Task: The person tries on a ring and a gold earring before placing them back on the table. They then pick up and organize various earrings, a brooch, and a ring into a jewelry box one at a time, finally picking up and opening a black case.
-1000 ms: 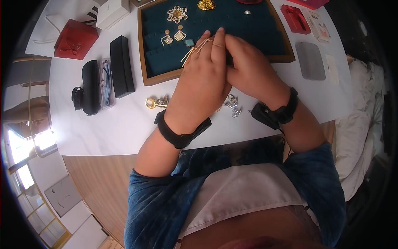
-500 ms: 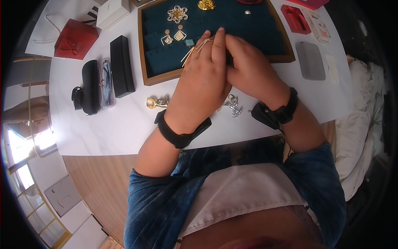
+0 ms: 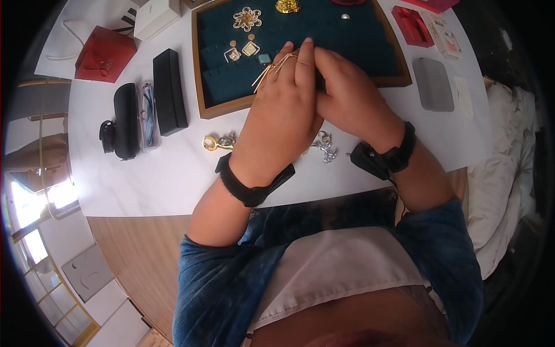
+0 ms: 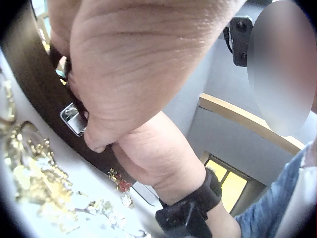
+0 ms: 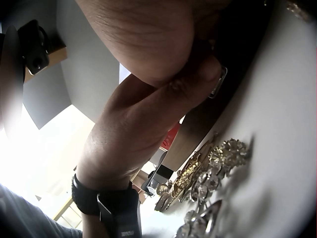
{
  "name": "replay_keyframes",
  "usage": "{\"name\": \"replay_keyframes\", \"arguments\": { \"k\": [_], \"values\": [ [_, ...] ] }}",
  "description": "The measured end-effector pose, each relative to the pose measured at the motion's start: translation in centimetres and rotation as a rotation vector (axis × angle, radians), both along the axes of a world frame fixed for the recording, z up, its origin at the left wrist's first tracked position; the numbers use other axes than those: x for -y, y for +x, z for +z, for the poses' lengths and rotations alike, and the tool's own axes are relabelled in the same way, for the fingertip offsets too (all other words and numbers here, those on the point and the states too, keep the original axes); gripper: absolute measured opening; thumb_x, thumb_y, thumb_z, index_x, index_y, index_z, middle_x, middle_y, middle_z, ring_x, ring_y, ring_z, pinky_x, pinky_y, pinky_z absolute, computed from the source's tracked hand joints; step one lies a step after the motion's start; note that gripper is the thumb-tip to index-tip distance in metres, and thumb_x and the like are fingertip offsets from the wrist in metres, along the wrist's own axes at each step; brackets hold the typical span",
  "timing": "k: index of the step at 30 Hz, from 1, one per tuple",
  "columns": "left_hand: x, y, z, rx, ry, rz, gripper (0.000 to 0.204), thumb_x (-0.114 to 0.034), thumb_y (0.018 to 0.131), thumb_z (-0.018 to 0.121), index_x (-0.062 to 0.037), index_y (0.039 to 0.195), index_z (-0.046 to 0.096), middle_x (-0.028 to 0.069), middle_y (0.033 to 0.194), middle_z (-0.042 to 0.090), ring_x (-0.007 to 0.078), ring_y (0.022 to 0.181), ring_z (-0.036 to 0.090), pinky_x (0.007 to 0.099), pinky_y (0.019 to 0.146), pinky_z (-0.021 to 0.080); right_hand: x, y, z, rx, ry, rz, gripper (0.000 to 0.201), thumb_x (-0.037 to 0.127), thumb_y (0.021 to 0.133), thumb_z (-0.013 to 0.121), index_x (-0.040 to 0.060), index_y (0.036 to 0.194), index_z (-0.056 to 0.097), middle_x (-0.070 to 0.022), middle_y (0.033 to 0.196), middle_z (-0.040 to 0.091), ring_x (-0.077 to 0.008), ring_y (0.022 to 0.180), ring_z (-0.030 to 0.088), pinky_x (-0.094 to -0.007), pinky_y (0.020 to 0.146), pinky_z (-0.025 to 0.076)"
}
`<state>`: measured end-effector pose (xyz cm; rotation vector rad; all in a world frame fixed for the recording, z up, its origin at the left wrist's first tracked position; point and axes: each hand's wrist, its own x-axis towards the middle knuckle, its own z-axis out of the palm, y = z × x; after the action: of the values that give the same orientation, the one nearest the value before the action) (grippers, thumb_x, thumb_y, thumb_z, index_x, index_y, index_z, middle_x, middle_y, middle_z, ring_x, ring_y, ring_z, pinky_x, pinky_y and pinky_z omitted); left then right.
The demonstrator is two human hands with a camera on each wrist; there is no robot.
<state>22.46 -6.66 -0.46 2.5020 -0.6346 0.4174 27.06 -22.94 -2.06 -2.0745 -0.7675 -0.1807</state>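
My left hand (image 3: 280, 113) lies across my right hand (image 3: 355, 95) over the front part of a dark green tray (image 3: 217, 87). Two left fingers extend forward, and thin gold strips (image 3: 267, 77) show beside and across the fingers. The right hand bends inward against the left; most of its fingers are hidden, and no held object shows. Both wrist views show the left hand (image 4: 129, 64) and right hand (image 5: 143, 39) touching, near a small metal clasp (image 4: 74, 119) on the tray's side. In the tray are a flower-shaped piece (image 3: 247, 19), earrings (image 3: 250, 48) and a turquoise piece (image 3: 264, 59).
Gold jewellery (image 3: 217, 142) and silver jewellery (image 3: 325, 148) lie before the tray. Left of it stand a long black box (image 3: 170, 92), a dark case (image 3: 126, 121), a red bag (image 3: 106, 55) and a white box (image 3: 156, 18). To the right are a red box (image 3: 412, 26) and grey pad (image 3: 433, 85).
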Motion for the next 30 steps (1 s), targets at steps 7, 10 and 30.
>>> {"name": "replay_keyframes", "arguments": {
  "k": [7,10,30],
  "values": [
    [-0.09,-0.2,-0.32,-0.029,-0.006,0.004,0.091,-0.003,0.082,0.078,0.0096,0.16,0.032,0.0328,0.152,0.052,0.0484,0.15,0.045,0.0514,0.122,0.041,-0.07,0.15,-0.13,0.003,-0.016,0.002,0.026,0.007,0.089,0.07,-0.0014,0.111,0.059,-0.0238,0.106,0.069,-0.0459,0.099,0.068,-0.0518,0.084,0.056],
    [-0.11,-0.16,-0.42,-0.035,-0.004,0.002,0.091,-0.004,0.082,0.078,0.0097,0.159,0.033,0.0329,0.152,0.051,0.0486,0.15,0.045,0.0516,0.122,0.041,-0.13,0.22,0.0,-0.025,-0.021,0.008,0.025,0.007,0.089,0.07,-0.0013,0.11,0.059,-0.0239,0.105,0.069,-0.046,0.098,0.068,-0.0521,0.084,0.056],
    [-0.13,0.0,-0.36,-0.037,-0.005,-0.004,0.09,-0.004,0.082,0.08,0.0103,0.158,0.034,0.0312,0.154,0.051,0.0482,0.15,0.045,0.0511,0.122,0.041,-0.06,0.07,-0.02,-0.016,-0.015,-0.008,0.026,0.008,0.089,0.07,-0.0006,0.112,0.059,-0.0229,0.106,0.069,-0.0454,0.099,0.068,-0.0513,0.085,0.056]
  ]
}}
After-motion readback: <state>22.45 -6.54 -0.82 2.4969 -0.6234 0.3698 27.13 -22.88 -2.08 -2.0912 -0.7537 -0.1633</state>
